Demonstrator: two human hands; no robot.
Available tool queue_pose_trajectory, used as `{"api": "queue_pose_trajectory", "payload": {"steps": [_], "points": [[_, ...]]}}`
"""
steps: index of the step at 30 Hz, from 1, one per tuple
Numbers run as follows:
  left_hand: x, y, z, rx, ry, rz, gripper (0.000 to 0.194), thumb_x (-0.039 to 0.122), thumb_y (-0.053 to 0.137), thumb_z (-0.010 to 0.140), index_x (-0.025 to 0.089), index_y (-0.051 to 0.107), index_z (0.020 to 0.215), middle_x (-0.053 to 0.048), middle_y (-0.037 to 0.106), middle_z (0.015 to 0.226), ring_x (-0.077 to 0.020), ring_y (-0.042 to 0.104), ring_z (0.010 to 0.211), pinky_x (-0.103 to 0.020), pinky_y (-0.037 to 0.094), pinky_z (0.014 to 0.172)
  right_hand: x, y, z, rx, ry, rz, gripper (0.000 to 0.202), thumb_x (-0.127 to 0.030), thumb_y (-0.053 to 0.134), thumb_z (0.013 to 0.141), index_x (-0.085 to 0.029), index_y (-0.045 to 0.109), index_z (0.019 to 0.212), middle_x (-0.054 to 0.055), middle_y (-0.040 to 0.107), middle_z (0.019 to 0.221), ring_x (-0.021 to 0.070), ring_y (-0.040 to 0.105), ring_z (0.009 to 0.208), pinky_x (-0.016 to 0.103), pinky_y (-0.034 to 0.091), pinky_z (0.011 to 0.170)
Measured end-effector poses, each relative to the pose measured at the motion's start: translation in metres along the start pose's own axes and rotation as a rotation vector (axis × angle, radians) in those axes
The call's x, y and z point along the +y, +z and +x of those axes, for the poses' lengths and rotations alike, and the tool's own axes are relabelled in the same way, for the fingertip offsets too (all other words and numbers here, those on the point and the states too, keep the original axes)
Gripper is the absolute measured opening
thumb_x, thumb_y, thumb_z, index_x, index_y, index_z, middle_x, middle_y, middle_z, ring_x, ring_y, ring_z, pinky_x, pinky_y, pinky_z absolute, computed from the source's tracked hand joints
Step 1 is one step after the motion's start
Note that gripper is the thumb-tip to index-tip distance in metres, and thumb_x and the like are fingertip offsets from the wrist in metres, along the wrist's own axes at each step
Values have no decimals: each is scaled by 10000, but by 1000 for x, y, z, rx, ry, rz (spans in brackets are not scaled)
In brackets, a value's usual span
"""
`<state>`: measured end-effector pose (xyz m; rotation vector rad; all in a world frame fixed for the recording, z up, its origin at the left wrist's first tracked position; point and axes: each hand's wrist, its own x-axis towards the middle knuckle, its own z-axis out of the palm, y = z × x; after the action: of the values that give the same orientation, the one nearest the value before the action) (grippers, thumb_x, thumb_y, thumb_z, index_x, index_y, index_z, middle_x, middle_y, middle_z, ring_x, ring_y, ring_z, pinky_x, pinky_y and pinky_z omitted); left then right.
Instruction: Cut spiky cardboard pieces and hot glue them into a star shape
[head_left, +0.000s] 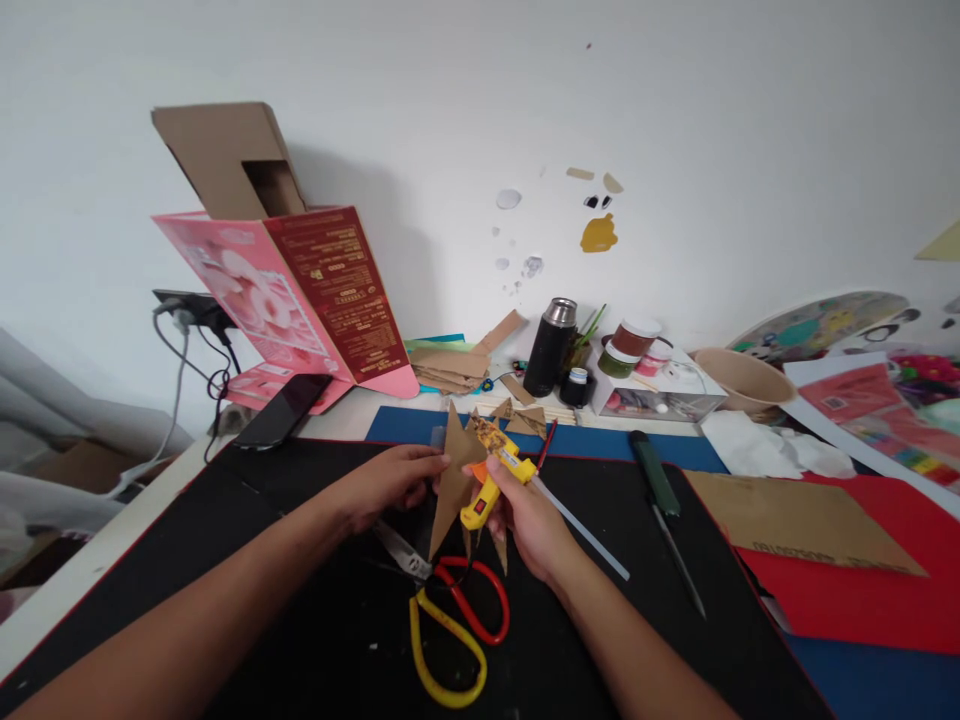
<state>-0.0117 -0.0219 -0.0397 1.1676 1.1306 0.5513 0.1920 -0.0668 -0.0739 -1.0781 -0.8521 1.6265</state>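
My right hand is wrapped around a yellow hot glue gun, its nozzle pointing up and left over the cardboard. A clear glue stick juts from the gun's back end toward the lower right. My left hand pinches the left edge of a pointed, star-like cardboard piece. Part of that piece is hidden behind the gun. Just below lie scissors with one red and one yellow handle, their blades partly under the left hand. More cut cardboard points rest beyond the gun.
A green-handled pointed tool lies on the black mat at right, near brown cardboard and red sheets. Behind stand a black flask and paint jars. At left are a phone and a pink box.
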Motion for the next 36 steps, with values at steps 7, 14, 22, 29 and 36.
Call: {"api": "queue_pose_trajectory", "payload": {"steps": [7,14,22,29,36], "points": [[-17,8,8,11,54,-49,587,722,804,678,188,615,830,68,464,609,-76,320,481,-256,190,490,1,-5,-5,-84,-18,-7,649,-723,852,768,-115,851,997,32,696,727,74,514,477,199,341,418],[-14,-27,-7,254,137,-10,545,690,761,732,203,707,970,-8,625,733,-138,453,559,-280,272,547,4,-7,-10,-196,-22,-34,672,-769,792,816,-139,856,1037,49,704,768,101,541,523,209,352,437],[-22,-48,-16,438,208,473,524,750,664,812,228,700,818,-70,740,792,-262,652,745,-344,456,665,0,-7,-15,-235,-20,-99,691,-784,782,823,-139,856,1059,61,718,771,113,552,542,220,376,468],[1,-39,-23,331,378,289,679,719,722,832,193,760,1258,-113,787,1178,-333,685,1115,-436,506,994,4,-12,-15,-292,-28,-141,663,-772,763,855,-154,853,1076,52,714,764,128,568,564,233,393,491],[10,-30,-8,132,376,126,579,581,880,739,208,811,1175,-105,788,1236,-335,678,1166,-475,485,1056,7,-14,-17,-326,-20,-173,660,-776,753,863,-163,853,1088,54,718,772,129,566,567,243,406,505]]}}
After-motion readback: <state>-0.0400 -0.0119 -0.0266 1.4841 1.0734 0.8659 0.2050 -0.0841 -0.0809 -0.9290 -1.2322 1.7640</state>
